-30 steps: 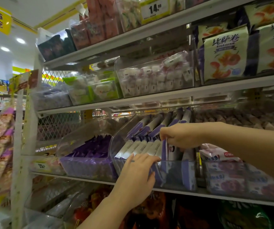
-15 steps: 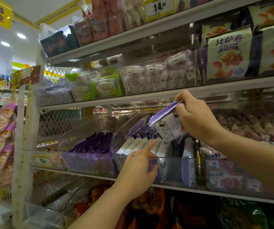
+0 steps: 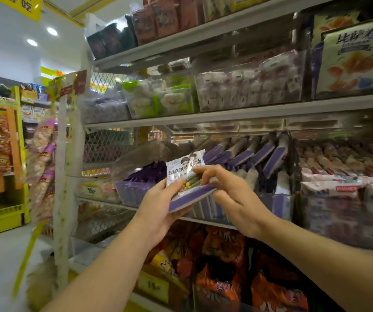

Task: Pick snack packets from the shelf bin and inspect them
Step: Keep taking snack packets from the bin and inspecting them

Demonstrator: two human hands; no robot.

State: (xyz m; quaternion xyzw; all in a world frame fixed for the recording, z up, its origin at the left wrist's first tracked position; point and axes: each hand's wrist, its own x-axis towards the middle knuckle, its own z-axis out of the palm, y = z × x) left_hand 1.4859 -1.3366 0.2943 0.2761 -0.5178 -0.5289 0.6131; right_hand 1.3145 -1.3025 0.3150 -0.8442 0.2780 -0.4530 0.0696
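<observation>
Packet (image 3: 184, 176) held just before shelf bin (image 3: 280, 206) at 3 o'clock, gripped from 7 o'clock by left hand (image 3: 158, 210), pinched at its 3 o'clock edge by right hand (image 3: 235, 197), fingers (image 3: 205, 171) curled on it. Could slip free if either grip eases mid-turn.

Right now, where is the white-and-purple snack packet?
The snack packet is mid-frame in the head view, held between the left hand and right hand, in front of the clear bin.

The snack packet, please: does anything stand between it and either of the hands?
Nothing visible does: the left hand holds the snack packet from below, and the right hand pinches its right side.
</observation>
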